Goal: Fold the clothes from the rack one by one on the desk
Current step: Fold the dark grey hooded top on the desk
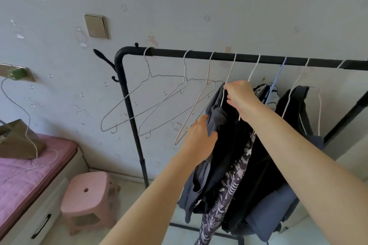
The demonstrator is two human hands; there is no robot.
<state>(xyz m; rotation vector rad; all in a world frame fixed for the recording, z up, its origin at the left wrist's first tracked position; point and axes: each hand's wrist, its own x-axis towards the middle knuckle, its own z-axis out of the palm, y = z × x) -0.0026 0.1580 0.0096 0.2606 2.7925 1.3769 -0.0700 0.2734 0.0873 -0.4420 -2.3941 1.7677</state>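
At the rack [199,54], my right hand [242,95] steadies the wire hanger [229,77] while my left hand [201,135] pinches the grey garment [217,115]; best slide fabric off gently, hanger level.

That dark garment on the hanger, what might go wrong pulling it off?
The left hand grips the dark garment while the right hand holds its wire hanger. A hard tug might bend the hanger, or drag the patterned garment hanging against it off too.
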